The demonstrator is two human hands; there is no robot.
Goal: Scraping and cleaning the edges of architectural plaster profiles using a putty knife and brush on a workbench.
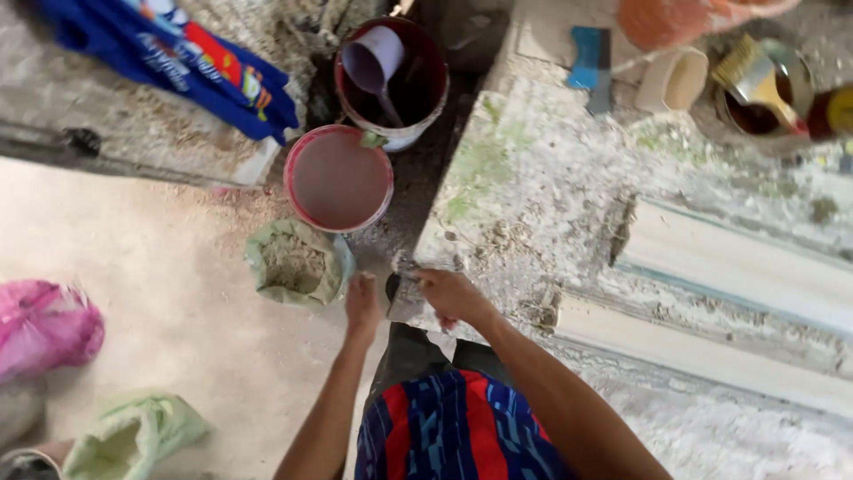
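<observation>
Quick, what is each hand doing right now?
Left hand: beside the open bag of powder; whether it grips anything cannot be told.
Right hand: closed on a flat scraper-like tool.

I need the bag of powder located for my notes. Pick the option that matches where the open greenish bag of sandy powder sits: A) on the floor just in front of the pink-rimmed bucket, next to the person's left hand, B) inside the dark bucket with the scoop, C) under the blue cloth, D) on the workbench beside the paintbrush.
A: the greenish bag sits on the floor below the pink-rimmed bucket, close to the left hand.
</observation>
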